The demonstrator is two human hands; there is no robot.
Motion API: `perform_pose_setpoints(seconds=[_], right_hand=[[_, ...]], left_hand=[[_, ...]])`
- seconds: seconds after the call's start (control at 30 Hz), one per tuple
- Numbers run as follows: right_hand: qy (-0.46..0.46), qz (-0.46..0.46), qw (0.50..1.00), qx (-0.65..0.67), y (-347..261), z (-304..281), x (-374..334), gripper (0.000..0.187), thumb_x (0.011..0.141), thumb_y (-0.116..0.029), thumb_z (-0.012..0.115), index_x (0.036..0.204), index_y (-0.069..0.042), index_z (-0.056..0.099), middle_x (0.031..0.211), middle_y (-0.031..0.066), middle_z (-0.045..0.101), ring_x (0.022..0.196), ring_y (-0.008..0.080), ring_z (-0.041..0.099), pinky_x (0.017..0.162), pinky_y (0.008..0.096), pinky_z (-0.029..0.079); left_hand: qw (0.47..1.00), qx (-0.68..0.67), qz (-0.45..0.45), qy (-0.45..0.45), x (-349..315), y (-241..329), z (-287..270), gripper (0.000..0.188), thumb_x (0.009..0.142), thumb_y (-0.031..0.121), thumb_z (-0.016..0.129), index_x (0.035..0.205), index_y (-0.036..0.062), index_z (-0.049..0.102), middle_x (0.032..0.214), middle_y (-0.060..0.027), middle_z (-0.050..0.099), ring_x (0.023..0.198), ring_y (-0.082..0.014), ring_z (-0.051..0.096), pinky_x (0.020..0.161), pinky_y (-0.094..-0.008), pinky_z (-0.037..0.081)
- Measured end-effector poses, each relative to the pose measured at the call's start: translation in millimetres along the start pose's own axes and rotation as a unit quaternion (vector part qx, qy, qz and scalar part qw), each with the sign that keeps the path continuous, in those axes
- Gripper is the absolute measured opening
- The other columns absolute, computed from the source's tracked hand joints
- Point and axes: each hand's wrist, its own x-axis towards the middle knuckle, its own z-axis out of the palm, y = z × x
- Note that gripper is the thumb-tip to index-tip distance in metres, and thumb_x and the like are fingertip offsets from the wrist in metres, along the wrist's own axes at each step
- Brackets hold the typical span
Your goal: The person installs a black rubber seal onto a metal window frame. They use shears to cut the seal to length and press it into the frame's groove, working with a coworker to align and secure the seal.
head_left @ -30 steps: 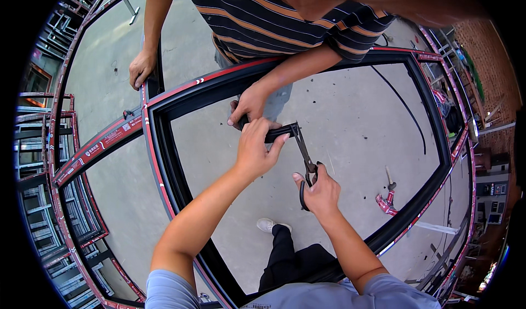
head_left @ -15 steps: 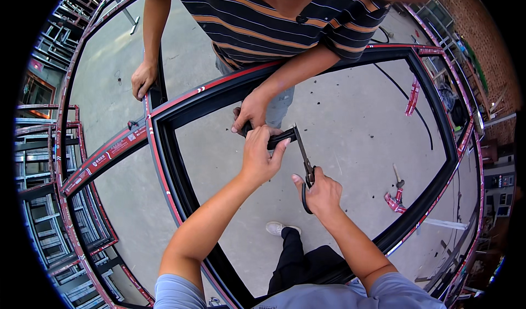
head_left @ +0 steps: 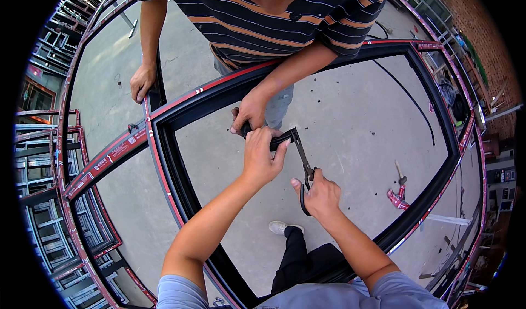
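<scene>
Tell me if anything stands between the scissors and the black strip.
Nothing visible does: the scissors, in the right hand, are at the right end of the strip, which the left hand grips farther left.

My sleeve (head_left: 182, 292) is pale blue-grey, my shoe (head_left: 277, 227) white. My scissors (head_left: 302, 155) are dark grey; the strip (head_left: 281, 141) is black. The co-worker's shirt (head_left: 246, 24) has black, orange and white stripes. The frame (head_left: 219, 100) is black and red.
</scene>
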Motion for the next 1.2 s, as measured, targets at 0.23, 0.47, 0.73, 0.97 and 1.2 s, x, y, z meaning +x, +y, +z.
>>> perform_pose_setpoints(seconds=[0.23,0.47,0.73,0.97,1.2], right_hand=[[-0.043,0.01,0.999,0.002,-13,-3,4,0.059,0.092,-0.058,0.073,0.083,-0.002,0.057,0.06,0.0161,0.064,0.057,0.0383,0.068,0.056,0.0465,0.053],[-0.029,0.061,0.985,0.158,0,19,0,0.059,0.097,-0.057,0.068,0.076,-0.002,0.058,0.056,0.0111,0.058,0.05,0.0301,0.061,0.053,0.0407,0.049],[-0.262,0.041,0.748,0.608,46,-7,-7,0.082,0.101,-0.077,0.038,0.1,0.002,0.058,0.065,-0.0007,0.046,0.057,0.0096,0.047,0.053,0.0258,0.037],[-0.43,-0.019,0.564,0.705,56,-29,-27,0.094,0.094,-0.087,0.035,0.106,0.003,0.06,0.065,0.0003,0.042,0.054,0.0134,0.044,0.054,0.0274,0.038],[-0.522,-0.034,0.504,0.687,19,-21,-28,0.108,0.085,-0.098,0.023,0.109,0.001,0.06,0.068,0.0007,0.044,0.057,0.014,0.045,0.058,0.0279,0.036]], left_hand=[[1.0,-0.001,0.008,0.024,-2,-4,4,0.021,0.089,0.011,0.077,0.097,0.0019,0.06,0.091,-0.0139,0.065,0.087,-0.0359,0.058,0.081,-0.0437,0.043],[0.999,0.017,0.034,0.013,-1,-4,6,0.023,0.086,0.011,0.078,0.098,0.0032,0.061,0.088,-0.0119,0.063,0.085,-0.0339,0.059,0.082,-0.0445,0.041],[0.992,-0.06,0.044,-0.103,7,-11,-17,0.022,0.09,0.019,0.077,0.102,0.0047,0.066,0.093,-0.0101,0.067,0.09,-0.0324,0.06,0.087,-0.0426,0.042],[0.968,-0.178,-0.04,-0.175,12,-17,-44,0.026,0.096,0.024,0.074,0.111,0.0035,0.068,0.103,-0.0089,0.069,0.104,-0.0285,0.059,0.096,-0.0399,0.044],[0.924,-0.307,-0.127,-0.19,16,-18,-59,0.031,0.1,0.026,0.071,0.116,-0.0007,0.067,0.108,-0.0095,0.069,0.11,-0.0221,0.061,0.101,-0.0367,0.046]])
